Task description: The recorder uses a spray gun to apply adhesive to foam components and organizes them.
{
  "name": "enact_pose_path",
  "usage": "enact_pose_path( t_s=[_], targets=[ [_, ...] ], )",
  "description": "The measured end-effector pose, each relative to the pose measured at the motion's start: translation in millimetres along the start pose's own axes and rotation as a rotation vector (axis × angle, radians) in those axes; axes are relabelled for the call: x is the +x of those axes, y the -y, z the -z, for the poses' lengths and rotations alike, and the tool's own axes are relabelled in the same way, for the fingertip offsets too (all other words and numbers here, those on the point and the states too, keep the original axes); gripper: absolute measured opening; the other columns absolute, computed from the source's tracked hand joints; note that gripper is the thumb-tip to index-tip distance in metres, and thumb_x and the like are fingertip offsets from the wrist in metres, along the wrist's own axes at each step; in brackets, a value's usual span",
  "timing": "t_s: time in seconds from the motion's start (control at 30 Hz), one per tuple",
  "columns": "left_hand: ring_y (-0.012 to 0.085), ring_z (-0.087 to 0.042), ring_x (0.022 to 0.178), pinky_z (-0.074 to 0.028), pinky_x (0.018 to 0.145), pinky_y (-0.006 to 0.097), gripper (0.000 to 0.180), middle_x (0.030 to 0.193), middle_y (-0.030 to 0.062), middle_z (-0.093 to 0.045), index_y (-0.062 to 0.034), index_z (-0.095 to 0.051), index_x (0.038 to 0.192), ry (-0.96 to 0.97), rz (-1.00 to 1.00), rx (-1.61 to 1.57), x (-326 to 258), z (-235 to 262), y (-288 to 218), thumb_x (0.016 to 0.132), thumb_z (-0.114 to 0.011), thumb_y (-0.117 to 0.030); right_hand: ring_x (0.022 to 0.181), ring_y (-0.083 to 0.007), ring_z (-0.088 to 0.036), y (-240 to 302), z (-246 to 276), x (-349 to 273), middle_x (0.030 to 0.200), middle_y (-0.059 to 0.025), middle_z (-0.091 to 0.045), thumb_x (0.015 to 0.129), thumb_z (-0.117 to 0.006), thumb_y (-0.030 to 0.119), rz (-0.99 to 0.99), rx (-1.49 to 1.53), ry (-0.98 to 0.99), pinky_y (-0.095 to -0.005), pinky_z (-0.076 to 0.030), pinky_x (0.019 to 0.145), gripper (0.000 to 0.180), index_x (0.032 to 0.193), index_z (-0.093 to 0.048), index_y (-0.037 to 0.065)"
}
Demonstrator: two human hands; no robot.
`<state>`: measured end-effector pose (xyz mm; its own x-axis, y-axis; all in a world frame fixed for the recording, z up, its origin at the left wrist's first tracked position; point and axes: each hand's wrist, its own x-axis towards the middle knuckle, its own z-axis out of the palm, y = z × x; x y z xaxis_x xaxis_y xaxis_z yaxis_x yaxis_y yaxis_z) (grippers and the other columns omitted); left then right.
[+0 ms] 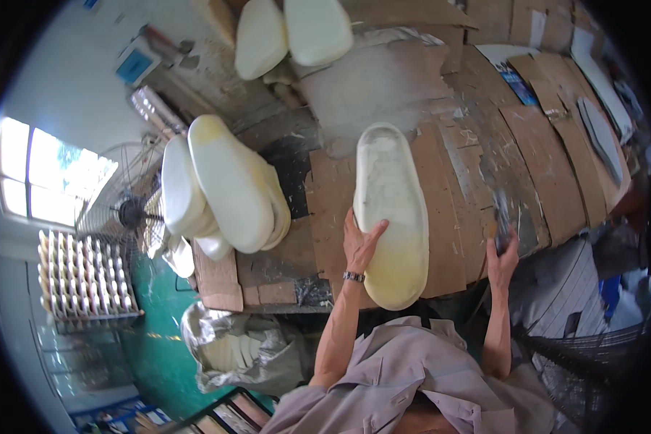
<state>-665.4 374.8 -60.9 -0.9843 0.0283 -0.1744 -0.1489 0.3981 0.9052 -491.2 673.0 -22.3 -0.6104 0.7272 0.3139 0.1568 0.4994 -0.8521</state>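
A big pale shoe sole (394,188), white at its far end and yellow toward me, lies lengthwise in front of my body. Its rim is raised round a shallow hollow. My left hand (359,244) grips its left edge, thumb on the upper face and fingers partly hidden at the side; a banded watch is on that wrist. To the right, apart from the sole, my right hand (502,259) is closed round a dark hand tool (502,217), pointing away from me. Motion smears this tool, so its kind is unclear.
Flattened cardboard (550,170) covers the worktable. Stacked pale soles (231,188) stand at left, with more pale soles (318,32) at the far side. Beyond the left edge are a fan (129,211), a rack of pale pieces (87,278) and a silvery sack (239,347).
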Motion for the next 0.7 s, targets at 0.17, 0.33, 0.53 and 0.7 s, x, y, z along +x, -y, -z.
enact_pose_path(
  t_s=[0.17,0.33,0.53,0.7],
  targets=[
    [0.0429,-0.045,0.134,-0.041,0.11,0.047,0.115,0.146,0.0284,-0.042,0.0022,-0.028,0.152,-0.03,0.013,0.065,-13,9,-12,0.071,-0.083,-0.058,0.074,-0.0148,-0.058,38,69,-58,0.082,-0.0084,-0.058,0.094,-0.063,0.009,-0.328,-0.123,0.326,-0.0325,-0.048,0.065,0.022,0.115,-0.065,0.0],
    [0.0437,-0.039,0.138,-0.038,0.113,0.047,0.118,0.148,0.0295,-0.038,0.0025,-0.02,0.154,0.005,-0.133,0.089,-52,9,18,0.073,-0.082,-0.058,0.087,-0.0157,-0.064,123,102,-104,0.103,-0.0119,-0.065,0.093,-0.059,0.004,0.385,-0.253,0.216,-0.0301,-0.053,0.062,0.023,0.114,-0.067,-0.001],
    [0.0444,-0.04,0.137,-0.036,0.114,0.047,0.108,0.146,0.0301,-0.041,0.0031,-0.027,0.152,0.161,-0.183,-0.01,-111,21,75,0.076,-0.083,-0.049,0.096,-0.0146,-0.065,208,118,-169,0.107,-0.0094,-0.066,0.086,-0.061,0.003,-0.181,0.355,0.271,-0.0211,-0.056,0.062,0.068,0.151,-0.039,-0.001],
    [0.0444,-0.043,0.134,-0.037,0.112,0.047,0.099,0.144,0.0303,-0.044,0.004,-0.029,0.152,0.192,-0.134,-0.109,-129,22,97,0.08,-0.081,-0.041,0.083,-0.0117,-0.062,233,137,-210,0.097,-0.0071,-0.066,0.09,-0.069,0.005,-0.092,0.208,0.363,-0.0231,-0.05,0.071,0.057,0.142,-0.05,-0.006]
  ],
)
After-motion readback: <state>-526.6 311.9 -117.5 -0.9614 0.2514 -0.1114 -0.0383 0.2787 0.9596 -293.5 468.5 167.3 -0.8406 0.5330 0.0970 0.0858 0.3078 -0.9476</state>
